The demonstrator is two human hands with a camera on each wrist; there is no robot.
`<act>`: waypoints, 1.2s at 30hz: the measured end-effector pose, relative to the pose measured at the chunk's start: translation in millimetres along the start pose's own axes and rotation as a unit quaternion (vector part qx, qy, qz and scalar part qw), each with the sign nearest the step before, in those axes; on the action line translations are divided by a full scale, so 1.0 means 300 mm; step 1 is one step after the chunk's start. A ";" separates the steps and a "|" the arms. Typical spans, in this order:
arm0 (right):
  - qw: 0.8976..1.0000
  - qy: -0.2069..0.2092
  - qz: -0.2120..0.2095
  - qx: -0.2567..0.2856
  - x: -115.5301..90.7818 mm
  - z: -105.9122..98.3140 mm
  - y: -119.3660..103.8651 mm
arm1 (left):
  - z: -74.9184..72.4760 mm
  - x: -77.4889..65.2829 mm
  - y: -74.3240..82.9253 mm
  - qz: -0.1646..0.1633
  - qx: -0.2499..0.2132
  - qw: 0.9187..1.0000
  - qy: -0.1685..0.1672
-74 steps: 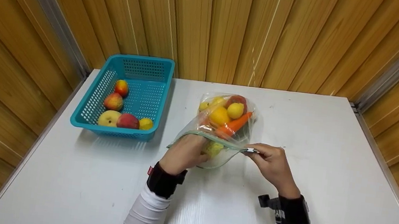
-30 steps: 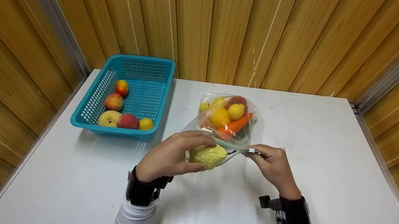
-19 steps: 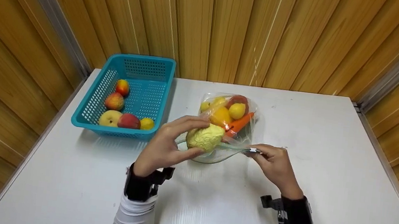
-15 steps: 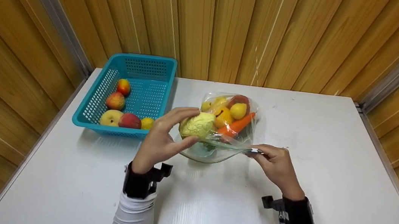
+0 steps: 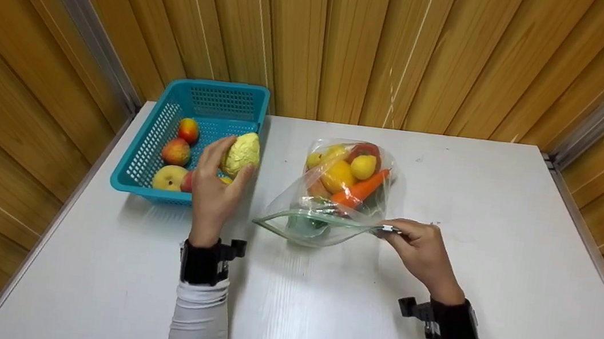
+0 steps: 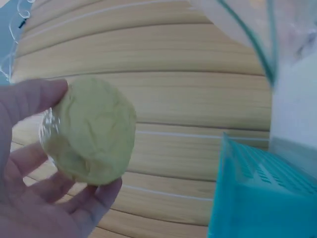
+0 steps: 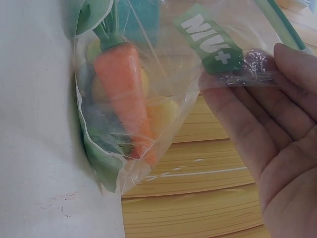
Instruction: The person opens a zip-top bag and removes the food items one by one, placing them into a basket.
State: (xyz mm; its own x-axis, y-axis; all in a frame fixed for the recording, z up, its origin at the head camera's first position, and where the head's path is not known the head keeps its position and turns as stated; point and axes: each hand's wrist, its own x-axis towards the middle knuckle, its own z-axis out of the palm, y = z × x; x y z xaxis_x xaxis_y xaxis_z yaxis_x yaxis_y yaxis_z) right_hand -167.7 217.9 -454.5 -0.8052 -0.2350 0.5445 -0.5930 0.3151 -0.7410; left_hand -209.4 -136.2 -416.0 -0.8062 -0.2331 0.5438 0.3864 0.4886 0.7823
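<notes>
My left hand (image 5: 214, 196) holds a round, pale yellow, wrinkled fruit (image 5: 242, 155) between thumb and fingers; its exact kind is unclear. In the head view the fruit overlaps the right side of the teal basket (image 5: 152, 194). My right hand (image 5: 423, 252) pinches the slider corner of a clear zip bag (image 5: 286, 202) that lies on the table with its mouth gaping towards me. Inside the bag are a carrot (image 5: 364, 188), an orange (image 5: 337, 175), a lemon (image 5: 363, 166) and more produce. In the right wrist view the carrot (image 7: 124, 94) shows through the plastic.
Along the basket's left and front lie a red-yellow fruit (image 5: 188, 130), another reddish one (image 5: 176, 151), a pale yellow one (image 5: 168, 178) and a partly hidden red one (image 5: 187, 180). Wood-patterned panels (image 5: 346, 42) enclose the white table (image 5: 481, 214) at the back and sides.
My left hand has come out of the bag with the yellow fruit and carried it left to the basket. My right hand stays at the bag's corner; the bag's mouth gapes where the hand was.
</notes>
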 end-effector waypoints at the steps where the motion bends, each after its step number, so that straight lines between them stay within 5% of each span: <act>1: 1.000 0.000 -0.001 -0.001 0.001 0.000 -0.001 | -0.001 0.002 -0.011 -0.011 0.012 1.000 0.013; 5: 1.000 0.001 -0.001 -0.003 0.002 0.001 -0.003 | -0.004 0.006 -0.050 -0.065 0.062 0.995 0.043; 11: 1.000 -0.002 0.006 -0.005 -0.004 0.000 0.005 | 0.011 0.004 -0.095 -0.141 0.134 0.981 0.008; 18: 1.000 -0.004 0.009 -0.007 -0.004 0.000 0.006 | 0.035 0.001 -0.138 -0.138 0.178 0.974 -0.007; 26: 1.000 -0.007 0.013 0.025 0.002 0.002 -0.006 | 0.047 -0.006 -0.153 -0.135 0.188 0.973 -0.004; 36: 1.000 -0.001 0.003 -0.002 0.001 0.004 -0.006 | 0.048 -0.006 -0.151 -0.150 0.186 0.971 -0.022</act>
State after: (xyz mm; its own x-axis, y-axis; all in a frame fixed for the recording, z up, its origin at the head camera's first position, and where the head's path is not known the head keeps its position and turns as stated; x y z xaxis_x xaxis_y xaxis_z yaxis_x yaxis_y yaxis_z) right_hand -166.9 216.0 -453.3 -0.8088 -0.2350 0.5391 -0.5881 0.3201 -0.7427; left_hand -231.8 -145.6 -456.7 -0.8787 -0.3801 0.2887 -0.0505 0.6755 0.7356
